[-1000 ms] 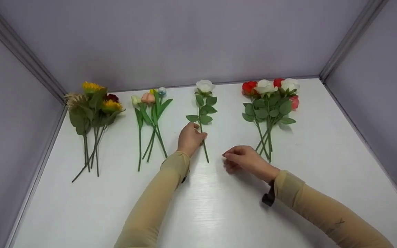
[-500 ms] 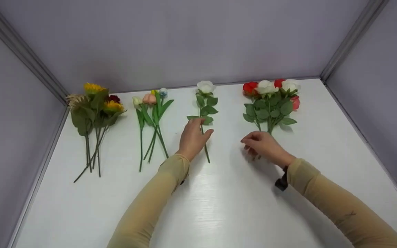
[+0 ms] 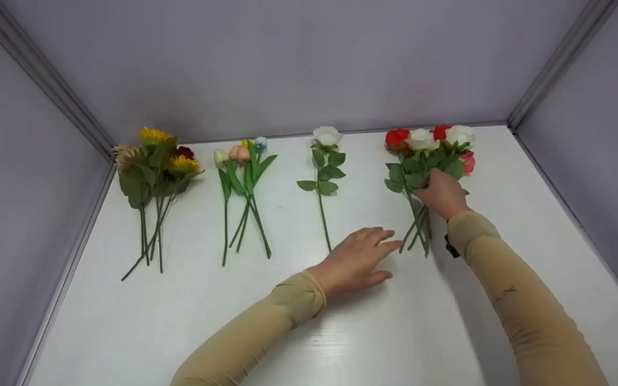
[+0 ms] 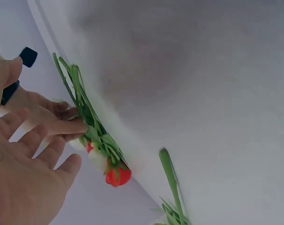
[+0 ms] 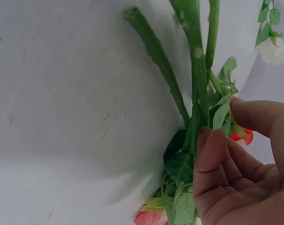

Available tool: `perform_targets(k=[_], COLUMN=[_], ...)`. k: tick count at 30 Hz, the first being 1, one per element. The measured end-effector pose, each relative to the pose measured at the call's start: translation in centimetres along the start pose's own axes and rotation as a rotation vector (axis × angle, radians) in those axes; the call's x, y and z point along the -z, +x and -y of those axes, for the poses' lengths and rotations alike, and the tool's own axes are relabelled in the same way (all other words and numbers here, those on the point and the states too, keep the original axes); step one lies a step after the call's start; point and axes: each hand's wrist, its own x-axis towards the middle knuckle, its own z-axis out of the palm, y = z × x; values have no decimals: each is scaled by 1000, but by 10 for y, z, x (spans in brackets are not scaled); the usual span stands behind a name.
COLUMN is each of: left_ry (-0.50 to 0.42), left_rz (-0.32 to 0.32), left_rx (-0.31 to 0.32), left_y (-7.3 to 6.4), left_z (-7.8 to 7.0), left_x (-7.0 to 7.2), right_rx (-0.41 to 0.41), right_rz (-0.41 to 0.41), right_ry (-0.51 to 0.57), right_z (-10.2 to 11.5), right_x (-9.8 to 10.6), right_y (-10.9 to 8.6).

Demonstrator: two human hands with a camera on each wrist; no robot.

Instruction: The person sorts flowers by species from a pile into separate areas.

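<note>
In the head view, a bunch of artificial roses (image 3: 397, 140), red, white and pink, lies at the right with crossing stems. My right hand (image 3: 443, 194) reaches over its leaves with bent fingers. The right wrist view shows this hand (image 5: 245, 159) with thumb and index finger on either side of a rose leaf (image 5: 220, 116), fingertips right at the green stems (image 5: 195, 56). My left hand (image 3: 356, 262) holds nothing, its fingers spread, in front of a single white rose (image 3: 327, 136), overlapping the lower end of that stem. The left wrist view shows its loose fingers (image 4: 52, 152).
Artificial tulips (image 3: 239, 154) lie left of the single rose, stems crossing. Farther left is a bunch of sunflowers (image 3: 183, 163) and other blooms with dark leaves. The white table (image 3: 142, 332) is bounded by grey panels (image 3: 309, 64) at the back and sides.
My left hand has left the single white rose's stem and come nearer and rightward, fingers spreading. My right hand has moved forward and right onto the rose bunch.
</note>
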Motion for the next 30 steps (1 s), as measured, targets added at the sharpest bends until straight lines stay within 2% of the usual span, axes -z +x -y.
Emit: perform_targets(k=[2, 5, 9, 15, 23, 30], left_ry=[29, 49, 61, 67, 53, -1], left_rz=[5, 16, 35, 66, 74, 46], left_rx=[-54, -94, -115, -111, -119, -84], left_y=[2, 5, 8, 12, 13, 10], left_z=[-8, -17, -23, -29, -32, -25], left_x=[-4, -8, -11, -15, -16, -18], right_rx=[8, 17, -14, -66, -133, -187], right_rz=[-6, -35, -72, -71, -59, -28], right_ry=[-35, -83, -112, -104, 58, 278], right_z=[-7, -21, -41, -66, -75, -69], right_x=[0, 4, 14, 27, 42, 53], right_y=[1, 1, -1, -5, -9, -12])
